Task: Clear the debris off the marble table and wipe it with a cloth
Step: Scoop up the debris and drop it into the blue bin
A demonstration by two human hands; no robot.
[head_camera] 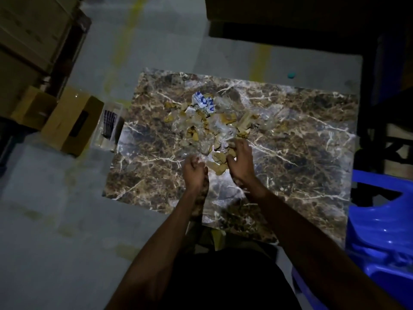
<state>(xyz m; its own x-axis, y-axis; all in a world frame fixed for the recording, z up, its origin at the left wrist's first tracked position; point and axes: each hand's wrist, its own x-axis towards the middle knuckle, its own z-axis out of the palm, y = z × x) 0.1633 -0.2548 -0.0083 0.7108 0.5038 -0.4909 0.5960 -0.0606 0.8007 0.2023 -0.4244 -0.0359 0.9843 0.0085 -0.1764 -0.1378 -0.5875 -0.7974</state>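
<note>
A brown marble table (301, 157) with white veins carries a heap of debris (214, 124): torn cardboard scraps, clear plastic film and a white wrapper with blue print (204, 104). My left hand (194, 173) is at the near edge of the heap, fingers curled round a bit of clear film and scraps. My right hand (240, 162) lies just right of it, its curled fingers raking cardboard pieces (220, 166) toward me. No cloth is in view.
An open cardboard box (71, 121) and a clear plastic tray (109, 126) stand on the floor left of the table. A blue plastic chair (380, 231) is at the right. Stacked cartons (29, 41) fill the upper left; dark furniture stands behind the table.
</note>
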